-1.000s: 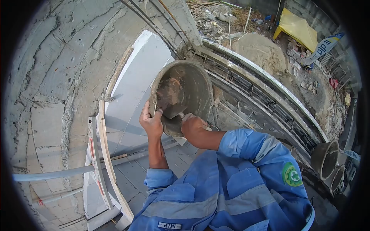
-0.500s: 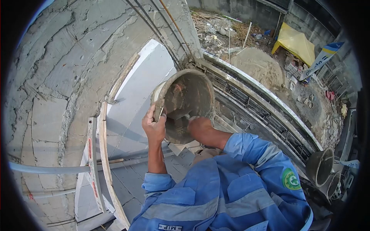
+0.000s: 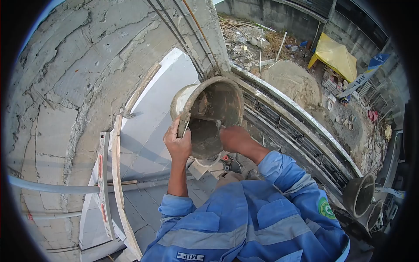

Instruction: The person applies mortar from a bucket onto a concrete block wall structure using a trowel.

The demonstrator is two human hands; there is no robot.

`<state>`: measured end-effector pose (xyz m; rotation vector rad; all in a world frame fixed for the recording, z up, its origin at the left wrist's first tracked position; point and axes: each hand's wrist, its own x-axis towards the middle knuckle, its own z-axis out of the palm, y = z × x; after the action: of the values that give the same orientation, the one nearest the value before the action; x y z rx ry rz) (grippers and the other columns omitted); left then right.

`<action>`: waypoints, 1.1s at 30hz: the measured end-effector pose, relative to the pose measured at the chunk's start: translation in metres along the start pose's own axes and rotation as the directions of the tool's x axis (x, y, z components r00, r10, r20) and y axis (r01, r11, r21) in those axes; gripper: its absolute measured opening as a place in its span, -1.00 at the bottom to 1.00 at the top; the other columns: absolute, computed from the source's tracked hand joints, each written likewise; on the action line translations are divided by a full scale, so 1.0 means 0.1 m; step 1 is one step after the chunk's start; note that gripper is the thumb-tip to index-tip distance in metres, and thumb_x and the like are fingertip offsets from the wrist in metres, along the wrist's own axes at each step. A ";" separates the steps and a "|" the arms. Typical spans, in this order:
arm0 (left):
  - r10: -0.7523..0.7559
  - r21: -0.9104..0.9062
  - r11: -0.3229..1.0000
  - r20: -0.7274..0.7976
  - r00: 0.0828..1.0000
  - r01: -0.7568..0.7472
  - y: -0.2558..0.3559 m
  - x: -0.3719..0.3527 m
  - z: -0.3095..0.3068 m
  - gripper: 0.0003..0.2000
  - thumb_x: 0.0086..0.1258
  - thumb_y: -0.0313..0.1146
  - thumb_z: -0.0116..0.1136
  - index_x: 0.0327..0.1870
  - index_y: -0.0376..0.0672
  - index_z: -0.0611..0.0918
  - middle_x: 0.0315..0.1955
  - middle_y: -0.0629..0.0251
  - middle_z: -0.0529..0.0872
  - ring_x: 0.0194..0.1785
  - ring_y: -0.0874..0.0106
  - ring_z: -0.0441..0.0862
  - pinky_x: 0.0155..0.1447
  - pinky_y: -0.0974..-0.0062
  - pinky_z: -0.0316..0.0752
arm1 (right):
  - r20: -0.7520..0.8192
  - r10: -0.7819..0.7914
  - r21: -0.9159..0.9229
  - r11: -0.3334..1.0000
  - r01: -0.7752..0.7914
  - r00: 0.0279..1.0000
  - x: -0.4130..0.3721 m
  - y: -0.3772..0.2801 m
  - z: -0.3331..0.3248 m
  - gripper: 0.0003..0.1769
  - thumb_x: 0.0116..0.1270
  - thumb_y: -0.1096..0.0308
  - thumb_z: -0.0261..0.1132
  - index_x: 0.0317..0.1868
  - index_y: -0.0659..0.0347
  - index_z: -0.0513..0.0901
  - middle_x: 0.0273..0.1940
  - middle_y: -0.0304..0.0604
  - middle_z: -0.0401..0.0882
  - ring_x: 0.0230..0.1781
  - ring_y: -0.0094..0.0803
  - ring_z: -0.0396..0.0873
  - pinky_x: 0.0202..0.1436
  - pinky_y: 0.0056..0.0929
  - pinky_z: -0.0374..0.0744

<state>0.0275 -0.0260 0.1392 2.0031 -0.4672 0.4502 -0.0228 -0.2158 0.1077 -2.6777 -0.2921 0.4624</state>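
A mortar-caked bucket (image 3: 187,101) is tilted with its mouth towards me. My left hand (image 3: 178,143) is closed on the near left part of its rim, thumb inside and fingers outside. Grey wet mortar (image 3: 206,136) lies in the lower part of the bucket. Inside the mouth, my right hand (image 3: 234,139) is wrapped round the handle of a trowel (image 3: 218,123). The trowel's blade is seen nearly edge-on at the mortar, so most of its shape is hidden.
A rough block wall (image 3: 65,105) rises on the left, with a spirit level (image 3: 104,183) and a curved wooden strip (image 3: 118,174) beside it. Steel rods (image 3: 187,39) run near the column. Formwork with rebar (image 3: 301,135) curves along the right, near more buckets (image 3: 360,194).
My right hand has shifted slightly right, and the trowel blade has turned from face-on to nearly edge-on. The bucket's mouth has tipped a little, showing more mortar. My left hand keeps its grip.
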 end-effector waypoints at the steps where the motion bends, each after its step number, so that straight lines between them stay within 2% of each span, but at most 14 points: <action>1: -0.004 0.022 1.000 -0.031 1.000 0.004 -0.01 0.01 -0.02 -0.58 0.07 -0.60 0.13 0.04 -0.37 0.63 -0.20 0.01 0.74 -0.09 0.27 0.71 0.10 0.39 0.51 | -0.118 0.091 0.045 0.995 -0.086 0.989 -0.01 0.07 -0.07 -0.67 0.22 0.36 0.19 -0.14 0.49 0.61 -0.21 0.22 0.67 -0.15 -0.04 0.70 -0.14 -0.13 0.65; 5: 0.029 0.054 0.998 -0.015 0.999 -0.029 0.17 0.00 0.02 -0.58 0.04 -0.61 0.16 0.03 -0.35 0.63 -0.23 0.03 0.75 -0.16 0.24 0.73 0.02 0.39 0.55 | -0.242 0.184 0.229 0.965 -0.128 0.953 0.02 0.36 -0.11 -0.64 0.22 0.33 0.16 -0.15 0.53 0.58 -0.23 0.29 0.65 -0.14 0.03 0.68 -0.12 -0.05 0.62; 7: 0.357 0.040 0.928 0.188 0.915 -0.370 0.27 -0.01 0.11 -0.58 0.02 -0.64 0.17 0.01 -0.34 0.63 -0.22 0.05 0.74 -0.23 0.29 0.73 -0.06 0.45 0.56 | -0.263 0.134 0.249 0.966 -0.066 0.955 0.11 0.40 0.28 -0.65 0.24 0.31 0.18 -0.14 0.49 0.59 -0.34 0.19 0.66 -0.33 -0.02 0.70 -0.30 -0.11 0.63; 9: 0.405 -0.045 0.914 0.170 0.899 -0.403 0.38 0.01 0.18 -0.58 -0.01 -0.64 0.18 -0.01 -0.34 0.63 -0.21 0.04 0.75 -0.25 0.26 0.73 -0.09 0.44 0.57 | 0.010 0.255 0.973 0.220 -0.068 0.967 0.10 0.24 0.55 -0.69 0.30 0.27 0.20 -0.16 0.40 0.60 -0.43 -0.03 0.60 -0.54 -0.21 0.61 -0.51 -0.24 0.57; 13: 0.471 -0.186 0.881 0.267 0.841 -0.435 0.36 0.02 0.16 -0.58 -0.04 -0.65 0.19 -0.04 -0.37 0.61 -0.18 -0.01 0.75 -0.25 0.22 0.75 -0.13 0.44 0.59 | 0.227 -0.011 0.973 -0.036 -0.227 0.974 -0.08 0.13 0.49 -0.73 0.35 0.24 0.21 -0.17 0.32 0.59 -0.48 -0.22 0.47 -0.67 -0.41 0.44 -0.65 -0.40 0.44; 15: 0.448 -0.172 0.894 0.296 0.844 -0.414 0.35 -0.04 0.15 -0.57 0.02 -0.64 0.19 0.02 -0.38 0.59 -0.19 0.06 0.75 -0.24 0.33 0.73 -0.11 0.48 0.57 | 0.192 -0.346 0.833 -0.437 -0.339 0.918 -0.07 0.18 0.44 -0.73 0.37 0.23 0.21 -0.12 0.31 0.57 -0.47 -0.24 0.46 -0.68 -0.46 0.41 -0.68 -0.44 0.39; 18: -0.091 -0.215 0.970 0.127 0.988 0.117 0.25 -0.16 0.13 -0.57 0.10 -0.60 0.21 0.08 -0.34 0.58 -0.41 0.43 0.62 -0.39 0.64 0.52 -0.18 0.62 0.47 | 0.113 -0.396 0.791 -0.519 -0.324 0.911 -0.02 0.05 0.36 -0.72 0.40 0.26 0.19 -0.03 0.28 0.51 -0.50 -0.27 0.40 -0.71 -0.51 0.36 -0.73 -0.50 0.33; 21: -0.229 -0.457 0.882 -0.196 0.953 0.118 0.07 -0.11 0.24 -0.56 0.12 -0.63 0.17 0.11 -0.41 0.54 -0.27 0.35 0.64 -0.23 0.62 0.55 -0.05 0.62 0.46 | -0.038 -0.433 0.713 -0.643 -0.279 0.900 -0.08 0.03 0.33 -0.74 0.41 0.29 0.15 0.01 0.25 0.47 -0.51 -0.28 0.35 -0.73 -0.52 0.36 -0.75 -0.53 0.32; 24: -0.400 -0.531 0.813 -0.211 0.892 0.239 -0.23 -0.11 0.15 -0.57 0.13 -0.67 0.07 0.11 -0.45 0.52 -0.15 0.27 0.65 -0.11 0.57 0.56 0.04 0.63 0.44 | -0.199 -0.335 0.651 -0.748 -0.132 0.921 -0.26 0.08 0.16 -0.75 0.40 0.32 0.17 0.00 0.25 0.47 -0.50 -0.24 0.39 -0.72 -0.49 0.42 -0.72 -0.52 0.38; 26: -0.513 -0.605 0.734 -0.194 0.836 0.310 -0.51 -0.19 0.15 -0.57 0.13 -0.69 0.00 0.11 -0.45 0.51 -0.12 0.23 0.66 -0.09 0.51 0.61 0.03 0.61 0.46 | -0.220 -0.131 0.786 -0.610 0.097 0.967 -0.43 0.08 -0.09 -0.76 0.39 0.35 0.18 0.00 0.25 0.46 -0.49 -0.24 0.40 -0.71 -0.49 0.43 -0.70 -0.53 0.40; 28: -0.542 -0.570 0.730 -0.145 0.828 0.378 -0.65 -0.35 0.10 -0.56 0.13 -0.68 0.01 0.11 -0.45 0.51 -0.13 0.23 0.67 -0.10 0.50 0.62 0.02 0.60 0.47 | -0.319 0.228 0.927 -0.129 0.353 0.920 -0.48 0.17 -0.16 -0.72 0.36 0.35 0.24 -0.01 0.26 0.43 -0.48 -0.17 0.43 -0.68 -0.37 0.48 -0.60 -0.42 0.50; 29: -0.556 -0.519 0.743 -0.129 0.821 0.422 -0.71 -0.43 0.09 -0.56 0.13 -0.67 0.02 0.11 -0.46 0.50 -0.13 0.22 0.67 -0.11 0.48 0.62 0.01 0.60 0.48 | -0.316 0.257 0.928 -0.117 0.354 0.913 -0.45 0.28 -0.11 -0.72 0.36 0.35 0.24 -0.01 0.26 0.43 -0.48 -0.17 0.43 -0.68 -0.37 0.48 -0.60 -0.42 0.50; 31: -0.572 -0.418 0.775 -0.145 0.807 0.474 -0.81 -0.63 0.10 -0.56 0.13 -0.66 0.03 0.11 -0.46 0.50 -0.14 0.22 0.67 -0.14 0.48 0.62 -0.01 0.59 0.48 | -0.670 0.475 0.631 0.770 0.100 0.570 -0.24 0.58 0.17 -0.62 0.31 0.29 0.28 0.02 0.30 0.39 -0.40 0.02 0.55 -0.53 -0.10 0.59 -0.44 -0.21 0.58; 33: -0.576 -0.303 0.803 -0.170 0.800 0.514 -1.02 -0.83 0.03 -0.56 0.13 -0.64 0.04 0.11 -0.46 0.50 -0.15 0.23 0.67 -0.16 0.48 0.62 -0.02 0.58 0.49 | -0.642 0.537 0.586 0.804 -0.102 0.547 0.03 1.03 0.63 -0.59 0.29 0.29 0.26 0.03 0.33 0.36 -0.38 0.13 0.56 -0.42 0.04 0.60 -0.33 -0.10 0.57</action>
<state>0.0078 0.0266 0.0199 1.7063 0.2247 0.2585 -0.0289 -0.2846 0.0093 -2.1285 0.5590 -0.5368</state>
